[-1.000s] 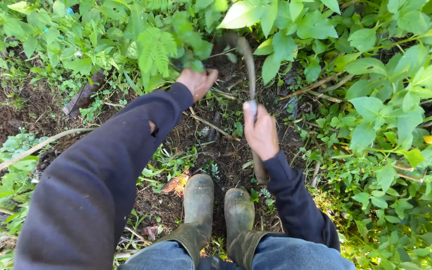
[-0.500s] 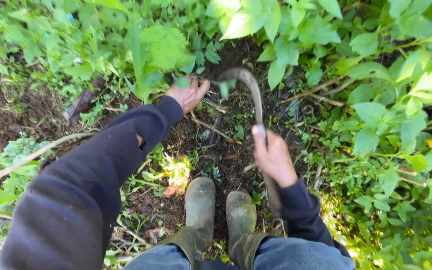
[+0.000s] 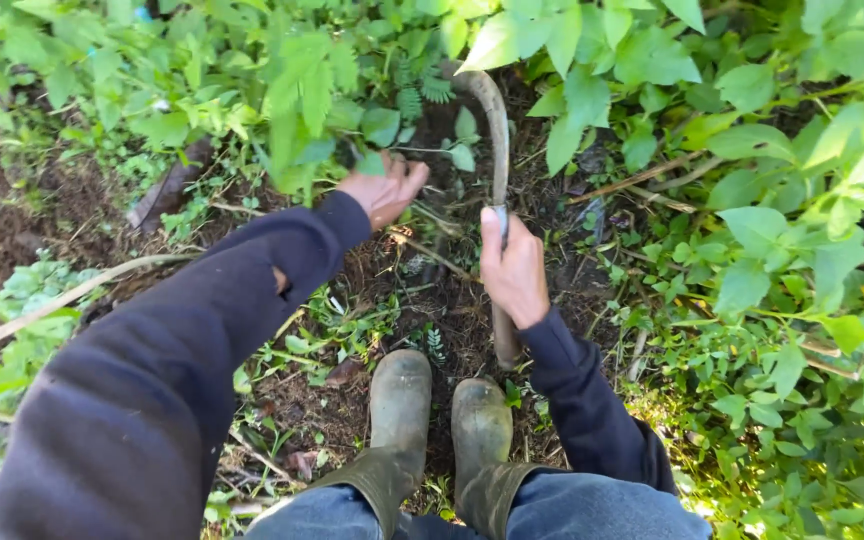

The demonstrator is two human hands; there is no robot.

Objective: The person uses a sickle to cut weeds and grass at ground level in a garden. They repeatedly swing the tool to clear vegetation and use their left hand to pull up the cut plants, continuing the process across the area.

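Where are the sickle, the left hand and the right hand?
sickle (image 3: 497,130): head view, on the curved blade.
left hand (image 3: 384,192): head view, back of the hand.
right hand (image 3: 514,272): head view, back of the hand.

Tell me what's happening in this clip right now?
A person stands in rubber boots on bare soil among weeds. The right hand grips the handle of a curved sickle, its blade reaching up into the foliage. The left hand grasps a clump of green leafy plants beside the blade. Dense greenery fills the right side.
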